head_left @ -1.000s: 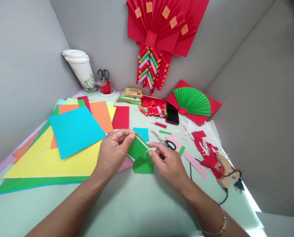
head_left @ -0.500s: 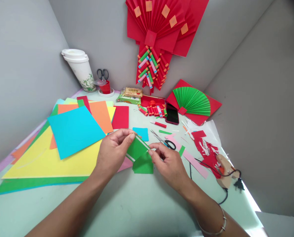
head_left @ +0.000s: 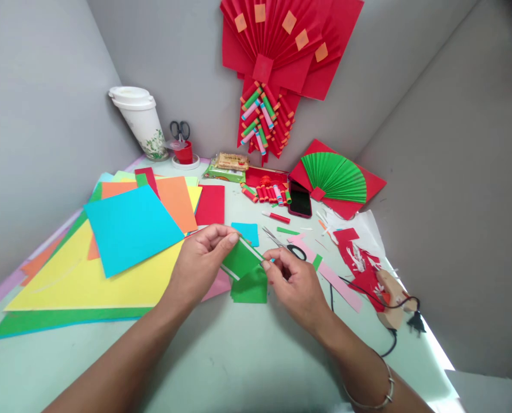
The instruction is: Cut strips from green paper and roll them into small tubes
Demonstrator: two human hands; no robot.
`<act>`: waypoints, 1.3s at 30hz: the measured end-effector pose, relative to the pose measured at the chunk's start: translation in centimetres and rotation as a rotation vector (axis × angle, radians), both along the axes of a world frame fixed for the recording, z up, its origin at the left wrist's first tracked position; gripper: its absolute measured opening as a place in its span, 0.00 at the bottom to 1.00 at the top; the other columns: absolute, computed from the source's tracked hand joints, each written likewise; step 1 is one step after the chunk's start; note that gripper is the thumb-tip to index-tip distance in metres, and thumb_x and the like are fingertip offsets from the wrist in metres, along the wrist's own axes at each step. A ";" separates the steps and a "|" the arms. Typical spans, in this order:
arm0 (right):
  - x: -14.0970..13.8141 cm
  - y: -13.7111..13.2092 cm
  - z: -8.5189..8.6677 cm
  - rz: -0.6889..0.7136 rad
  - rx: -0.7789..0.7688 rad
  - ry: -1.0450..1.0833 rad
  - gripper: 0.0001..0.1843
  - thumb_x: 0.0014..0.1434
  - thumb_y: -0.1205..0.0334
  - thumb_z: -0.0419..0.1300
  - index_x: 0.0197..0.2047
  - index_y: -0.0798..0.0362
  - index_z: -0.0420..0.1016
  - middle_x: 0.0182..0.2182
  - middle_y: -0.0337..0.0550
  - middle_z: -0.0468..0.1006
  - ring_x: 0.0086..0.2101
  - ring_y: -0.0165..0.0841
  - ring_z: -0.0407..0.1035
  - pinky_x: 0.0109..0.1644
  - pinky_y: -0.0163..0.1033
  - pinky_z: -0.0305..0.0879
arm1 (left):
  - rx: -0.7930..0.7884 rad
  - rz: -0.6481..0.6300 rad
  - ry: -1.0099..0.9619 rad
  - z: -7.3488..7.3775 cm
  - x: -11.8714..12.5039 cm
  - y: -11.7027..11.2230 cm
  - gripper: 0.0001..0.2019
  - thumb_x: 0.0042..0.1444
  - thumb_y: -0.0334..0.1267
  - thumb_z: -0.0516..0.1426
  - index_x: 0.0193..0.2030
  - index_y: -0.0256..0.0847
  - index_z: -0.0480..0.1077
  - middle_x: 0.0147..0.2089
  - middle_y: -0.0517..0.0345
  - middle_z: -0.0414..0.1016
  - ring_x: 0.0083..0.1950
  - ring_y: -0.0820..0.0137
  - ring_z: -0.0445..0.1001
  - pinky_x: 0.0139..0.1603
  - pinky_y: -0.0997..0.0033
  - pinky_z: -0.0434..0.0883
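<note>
The green paper (head_left: 241,260) is probably very light, so a small pinch should be enough to hold it. It looks thin but a little stiff, because it is quite flat between the hands. I think it could bend, crease or tear if someone pulls hard, and it does not look slippery. The two ends of its top edge seem the best spots to hold, and that is where the fingers are. The left hand (head_left: 201,255) pinches one end between thumb and finger, and the right hand (head_left: 297,287) pinches the other end, so both grips are narrow, with just the paper in them. The paper is in the middle, over the table (head_left: 239,361), and partly over a green pile (head_left: 251,288). I cannot tell if it touches the pile. It is plain bright green, with one white strip (head_left: 251,250) along the top edge and one more along the lower edge. I cannot tell what the strips are made of. It slants down to the right. Pink paper (head_left: 217,287) peeks out just beside it, and the scissors (head_left: 298,252) lie near the right hand.
</note>
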State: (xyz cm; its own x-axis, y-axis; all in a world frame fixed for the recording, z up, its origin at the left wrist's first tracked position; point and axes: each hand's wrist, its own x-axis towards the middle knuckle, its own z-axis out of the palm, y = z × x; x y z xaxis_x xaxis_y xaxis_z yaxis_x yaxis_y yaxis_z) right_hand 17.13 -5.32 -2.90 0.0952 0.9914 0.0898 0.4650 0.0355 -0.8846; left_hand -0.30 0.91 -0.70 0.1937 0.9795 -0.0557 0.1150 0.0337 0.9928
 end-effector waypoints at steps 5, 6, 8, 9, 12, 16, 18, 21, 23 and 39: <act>0.1 0.2 -0.1 0.005 0.017 0.006 0.05 0.61 0.60 0.56 0.36 0.49 0.73 0.21 0.32 0.67 0.23 0.29 0.61 0.28 0.34 0.57 | 0.015 0.009 0.042 -0.1 -0.1 0.2 0.13 0.51 0.50 0.64 0.34 0.42 0.73 0.34 0.57 0.80 0.36 0.65 0.77 0.37 0.71 0.72; 0.2 0.2 0.0 0.011 0.020 0.011 0.05 0.61 0.60 0.56 0.35 0.49 0.72 0.23 0.33 0.69 0.24 0.29 0.62 0.29 0.34 0.58 | 0.017 0.002 0.038 -0.1 -0.1 0.2 0.13 0.50 0.49 0.65 0.33 0.43 0.73 0.33 0.58 0.80 0.36 0.66 0.77 0.36 0.71 0.72; 0.2 0.2 0.1 0.024 0.022 0.026 0.05 0.61 0.60 0.56 0.34 0.49 0.69 0.26 0.35 0.72 0.25 0.29 0.65 0.29 0.34 0.60 | 0.002 -0.027 0.019 -0.1 0.0 0.3 0.12 0.49 0.47 0.66 0.32 0.42 0.72 0.32 0.58 0.79 0.35 0.67 0.77 0.36 0.71 0.73; 0.2 0.2 0.2 0.027 0.022 0.034 0.05 0.61 0.60 0.56 0.33 0.49 0.69 0.27 0.36 0.73 0.26 0.29 0.66 0.28 0.33 0.60 | -0.012 -0.042 0.008 -0.2 0.0 0.3 0.12 0.48 0.46 0.66 0.31 0.42 0.72 0.32 0.59 0.79 0.35 0.67 0.77 0.36 0.71 0.73; 0.3 0.3 0.3 0.032 0.018 0.047 0.04 0.60 0.61 0.57 0.33 0.49 0.68 0.28 0.36 0.73 0.27 0.29 0.67 0.28 0.33 0.61 | -0.032 -0.080 -0.002 -0.2 0.1 0.4 0.12 0.46 0.41 0.68 0.34 0.42 0.71 0.31 0.61 0.78 0.34 0.69 0.77 0.35 0.72 0.73; 0.2 0.3 0.3 0.050 0.012 0.049 0.02 0.59 0.63 0.57 0.33 0.49 0.68 0.29 0.36 0.74 0.28 0.29 0.67 0.30 0.33 0.62 | -0.020 -0.155 0.075 -0.2 0.1 0.3 0.18 0.47 0.40 0.67 0.44 0.44 0.71 0.32 0.62 0.78 0.36 0.68 0.77 0.35 0.72 0.73; 0.2 0.2 0.3 0.066 0.015 0.046 0.02 0.58 0.64 0.57 0.32 0.49 0.69 0.29 0.36 0.74 0.28 0.29 0.67 0.30 0.33 0.62 | -0.027 -0.191 0.130 -0.1 0.1 0.2 0.17 0.49 0.40 0.66 0.45 0.44 0.72 0.34 0.61 0.79 0.36 0.67 0.77 0.36 0.71 0.73; 0.2 0.2 0.2 0.087 0.024 0.041 0.03 0.58 0.65 0.58 0.32 0.50 0.70 0.28 0.35 0.73 0.28 0.29 0.66 0.30 0.33 0.61 | -0.033 -0.231 0.174 0.0 0.2 -0.1 0.13 0.50 0.40 0.64 0.43 0.46 0.73 0.36 0.61 0.80 0.36 0.67 0.78 0.35 0.70 0.74; 0.2 0.2 0.2 0.094 0.033 0.035 0.04 0.58 0.65 0.58 0.31 0.50 0.70 0.27 0.35 0.73 0.28 0.29 0.65 0.30 0.33 0.61 | -0.026 -0.234 0.183 0.0 0.2 -0.1 0.11 0.50 0.40 0.65 0.41 0.46 0.74 0.35 0.61 0.80 0.37 0.66 0.78 0.35 0.70 0.74; 1.5 0.8 0.3 0.059 0.024 0.006 0.03 0.58 0.66 0.59 0.32 0.50 0.73 0.27 0.34 0.75 0.28 0.28 0.67 0.31 0.32 0.60 | -0.147 -0.286 0.083 0.7 -1.6 0.6 0.14 0.52 0.47 0.66 0.42 0.44 0.76 0.39 0.58 0.84 0.40 0.64 0.79 0.38 0.71 0.72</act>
State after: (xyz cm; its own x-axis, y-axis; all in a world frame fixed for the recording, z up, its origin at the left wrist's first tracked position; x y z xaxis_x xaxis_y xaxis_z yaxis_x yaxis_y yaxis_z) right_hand 18.59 -4.54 -2.58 0.0372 0.9928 0.1135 0.4561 0.0842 -0.8859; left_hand -1.88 1.52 0.03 0.4488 0.8663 -0.2193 0.2206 0.1304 0.9666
